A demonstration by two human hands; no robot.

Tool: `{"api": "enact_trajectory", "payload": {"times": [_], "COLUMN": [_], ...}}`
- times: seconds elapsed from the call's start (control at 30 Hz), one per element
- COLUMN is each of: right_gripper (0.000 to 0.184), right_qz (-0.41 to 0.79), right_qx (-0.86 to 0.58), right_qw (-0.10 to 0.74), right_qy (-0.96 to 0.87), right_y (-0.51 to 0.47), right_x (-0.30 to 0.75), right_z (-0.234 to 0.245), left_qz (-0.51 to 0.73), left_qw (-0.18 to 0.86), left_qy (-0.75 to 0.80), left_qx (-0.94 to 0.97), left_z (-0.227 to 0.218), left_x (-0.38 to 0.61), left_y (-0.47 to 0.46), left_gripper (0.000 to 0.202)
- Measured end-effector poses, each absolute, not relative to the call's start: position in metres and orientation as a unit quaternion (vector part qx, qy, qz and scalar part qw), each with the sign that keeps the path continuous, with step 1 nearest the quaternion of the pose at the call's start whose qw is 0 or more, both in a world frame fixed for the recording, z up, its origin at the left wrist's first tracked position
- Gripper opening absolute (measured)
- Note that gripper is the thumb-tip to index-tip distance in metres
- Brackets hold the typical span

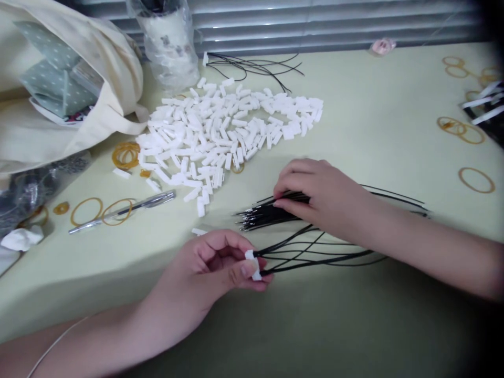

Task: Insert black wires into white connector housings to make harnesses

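Observation:
My left hand pinches a small white connector housing with several thin black wires running out of it to the right. My right hand rests with fingers curled over a bundle of loose black wires whose metal tips point left; its fingertips pinch at the bundle. A large pile of white plastic connectors lies on the pale green table beyond both hands.
A cream cloth bag sits at the far left, a wrapped container behind the pile, more black wires near the blinds. A silver pen and several rubber bands are scattered about.

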State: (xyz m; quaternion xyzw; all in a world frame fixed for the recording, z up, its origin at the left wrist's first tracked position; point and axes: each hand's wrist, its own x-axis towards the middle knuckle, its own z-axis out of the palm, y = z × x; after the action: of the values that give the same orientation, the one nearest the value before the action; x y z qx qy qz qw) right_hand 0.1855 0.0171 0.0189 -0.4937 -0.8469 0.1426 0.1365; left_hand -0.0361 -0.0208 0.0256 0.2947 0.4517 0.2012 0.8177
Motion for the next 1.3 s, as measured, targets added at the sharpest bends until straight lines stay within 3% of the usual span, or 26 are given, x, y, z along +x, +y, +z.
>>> {"api": "enact_trajectory", "payload": {"times": [0.17, 0.43, 0.6, 0.77, 1.3], "right_gripper": [0.014, 0.014, 0.023, 0.026, 0.011], "right_qz": [0.15, 0.137, 0.184, 0.154, 0.043], "right_qx": [-0.472, -0.463, -0.418, -0.415, -0.386], "right_qw": [0.107, 0.194, 0.132, 0.115, 0.098], "right_qy": [-0.862, -0.854, -0.88, -0.889, -0.916], "right_y": [0.019, -0.014, -0.041, -0.039, -0.049], "right_x": [0.185, 0.178, 0.167, 0.164, 0.159], "right_z": [0.013, 0.044, 0.051, 0.044, 0.043], "left_qz": [0.193, 0.213, 0.208, 0.205, 0.194], "left_qw": [0.815, 0.8, 0.79, 0.789, 0.775], "left_qy": [0.44, 0.449, 0.46, 0.459, 0.465], "left_qx": [0.324, 0.337, 0.349, 0.354, 0.38], "left_z": [0.024, 0.021, 0.021, 0.021, 0.023], "left_x": [-0.037, -0.041, -0.041, -0.042, -0.039], "left_y": [-0.019, -0.02, -0.019, -0.02, -0.021], "left_gripper": [0.005, 0.01, 0.013, 0.014, 0.009]}}
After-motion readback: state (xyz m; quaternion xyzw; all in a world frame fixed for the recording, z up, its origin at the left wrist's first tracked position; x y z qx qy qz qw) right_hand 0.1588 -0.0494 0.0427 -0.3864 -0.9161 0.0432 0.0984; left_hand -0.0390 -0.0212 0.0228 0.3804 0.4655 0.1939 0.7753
